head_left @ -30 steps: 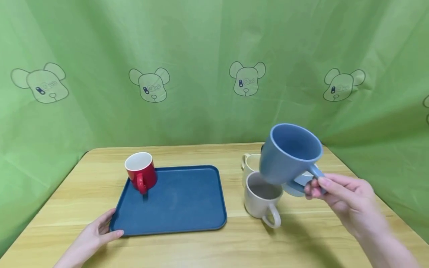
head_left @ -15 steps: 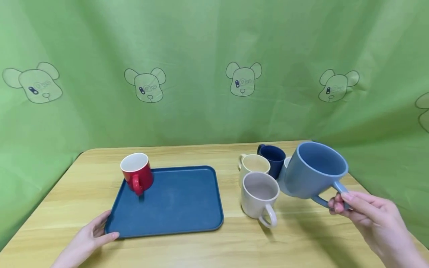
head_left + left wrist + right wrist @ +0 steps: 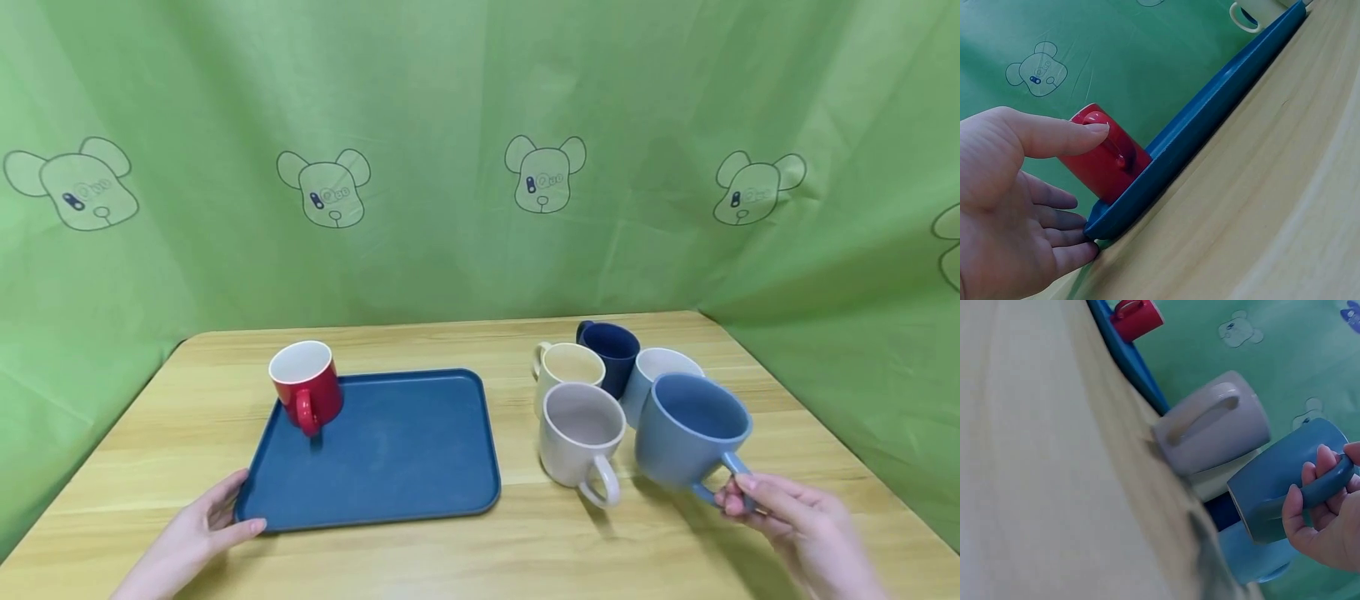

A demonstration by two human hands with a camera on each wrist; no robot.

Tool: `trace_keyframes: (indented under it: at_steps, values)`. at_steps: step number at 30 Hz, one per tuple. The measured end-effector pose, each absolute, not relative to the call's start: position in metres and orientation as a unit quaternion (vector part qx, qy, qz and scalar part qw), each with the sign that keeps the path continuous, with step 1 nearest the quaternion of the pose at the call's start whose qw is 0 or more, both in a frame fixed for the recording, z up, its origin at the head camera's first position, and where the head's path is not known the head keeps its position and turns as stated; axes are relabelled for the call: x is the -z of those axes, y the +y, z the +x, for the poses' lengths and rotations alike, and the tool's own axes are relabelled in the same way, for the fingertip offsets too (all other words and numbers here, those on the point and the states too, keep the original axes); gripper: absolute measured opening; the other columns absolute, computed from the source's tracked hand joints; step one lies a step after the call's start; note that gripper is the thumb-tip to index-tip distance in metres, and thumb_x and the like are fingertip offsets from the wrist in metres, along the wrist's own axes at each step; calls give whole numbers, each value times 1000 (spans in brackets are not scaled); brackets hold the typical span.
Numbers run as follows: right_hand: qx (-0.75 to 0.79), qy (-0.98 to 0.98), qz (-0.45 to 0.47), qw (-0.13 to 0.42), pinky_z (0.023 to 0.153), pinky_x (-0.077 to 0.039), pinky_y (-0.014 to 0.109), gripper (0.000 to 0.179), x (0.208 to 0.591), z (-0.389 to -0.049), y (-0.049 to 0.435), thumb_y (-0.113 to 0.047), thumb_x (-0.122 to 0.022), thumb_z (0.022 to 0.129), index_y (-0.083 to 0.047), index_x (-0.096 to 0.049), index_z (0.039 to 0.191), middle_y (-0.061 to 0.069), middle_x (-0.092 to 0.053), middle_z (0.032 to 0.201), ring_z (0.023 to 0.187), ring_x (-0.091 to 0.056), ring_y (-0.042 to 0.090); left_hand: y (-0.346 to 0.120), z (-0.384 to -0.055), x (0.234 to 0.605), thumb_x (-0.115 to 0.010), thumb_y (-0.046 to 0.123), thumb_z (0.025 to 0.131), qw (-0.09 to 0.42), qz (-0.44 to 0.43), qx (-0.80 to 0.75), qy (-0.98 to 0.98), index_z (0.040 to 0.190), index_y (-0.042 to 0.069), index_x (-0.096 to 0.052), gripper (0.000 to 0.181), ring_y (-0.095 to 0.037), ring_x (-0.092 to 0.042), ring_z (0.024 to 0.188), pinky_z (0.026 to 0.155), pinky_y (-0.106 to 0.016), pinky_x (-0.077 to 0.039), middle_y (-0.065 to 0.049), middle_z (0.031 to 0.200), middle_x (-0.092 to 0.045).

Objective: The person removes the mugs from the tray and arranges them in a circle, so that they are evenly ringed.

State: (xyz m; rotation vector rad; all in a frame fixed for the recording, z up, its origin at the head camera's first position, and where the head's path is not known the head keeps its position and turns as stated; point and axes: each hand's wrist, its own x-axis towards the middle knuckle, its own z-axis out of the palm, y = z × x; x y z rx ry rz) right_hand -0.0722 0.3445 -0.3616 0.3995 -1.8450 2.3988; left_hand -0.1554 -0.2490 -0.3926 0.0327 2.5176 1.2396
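My right hand grips the handle of a greyish-blue mug, held low over the table at the right. In the right wrist view the mug is tilted, with fingers curled through its handle. Just left of it stands a pale grey mug, handle toward me. My left hand rests at the near left corner of a dark blue tray. Its fingers touch the tray's edge in the left wrist view, thumb stretched out above. A red mug with a white inside stands at the tray's far left corner.
Behind the pale grey mug stand a cream mug, a navy mug and a light blue mug, the last partly hidden by the held one. A green curtain hangs around the wooden table.
The greyish-blue mug swings right, then comes down toward the table in my right hand, exposing the navy and light blue mugs. My left hand stays at the tray corner.
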Motion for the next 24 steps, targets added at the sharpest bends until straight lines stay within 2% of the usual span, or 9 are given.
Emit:
trace_keyframes:
  at_steps: [6,13,19,24]
  values:
    - [-768,-633,80,49,74,-56,30,40,374,-69,340,11,-32,95,3,-71,92,11,-70,82,80,-68,21,-248,-156,393,-59,34,91,167,13,-438,883,140,-16,-12,85,-51,-26,127,99,-49,-36,-39,143,-12]
    - [-753,-656,38,35,71,-56,30,35,381,-66,337,7,-36,96,4,-70,89,10,-69,78,78,-67,22,-248,-155,393,-60,34,90,170,11,-438,883,140,-16,-12,85,-51,-27,127,100,-50,-36,-39,143,-12]
    - [-739,-672,21,43,71,-55,28,32,388,-64,333,6,-38,96,5,-69,88,11,-69,77,77,-67,22,-249,-155,393,-60,34,90,173,11,-441,881,140,-17,-11,85,-51,-26,128,100,-50,-35,-39,143,-11]
    - [-745,-665,46,12,74,-55,30,35,391,-68,332,5,-35,97,4,-70,91,10,-70,81,80,-68,22,-249,-156,392,-59,35,91,179,5,-444,878,140,-16,-10,86,-51,-24,128,101,-50,-34,-39,143,-10]
